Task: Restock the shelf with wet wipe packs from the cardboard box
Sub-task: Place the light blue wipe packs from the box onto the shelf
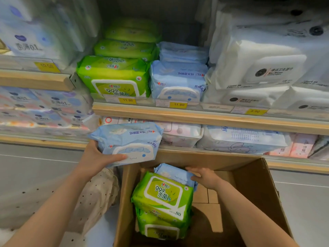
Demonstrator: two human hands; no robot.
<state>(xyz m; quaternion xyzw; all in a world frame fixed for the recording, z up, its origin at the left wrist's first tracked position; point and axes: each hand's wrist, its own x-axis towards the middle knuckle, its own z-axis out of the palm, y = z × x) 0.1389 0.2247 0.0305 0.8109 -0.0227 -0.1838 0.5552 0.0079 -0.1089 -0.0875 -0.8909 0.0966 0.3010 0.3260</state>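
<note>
My left hand (pixel 97 158) grips a light blue wet wipe pack (pixel 128 141) by its left end, held in the air in front of the lower shelf, above the box's left corner. My right hand (pixel 204 177) reaches down into the open cardboard box (pixel 256 189) and rests on another blue pack (pixel 172 172) that stands at the back of the box. In front of it lie two green packs (pixel 162 196), one stacked on the other. On the middle shelf (pixel 195 115), green packs (pixel 114 75) sit left of blue packs (pixel 178 79).
White wipe packs (pixel 258 68) fill the shelf's right side. Tissue bundles (pixel 35 32) are stacked on the left shelves. The lower shelf holds pale packs (pixel 243 139). Yellow price tags (pixel 178 104) line the shelf edge. My dotted skirt (pixel 92 193) is left of the box.
</note>
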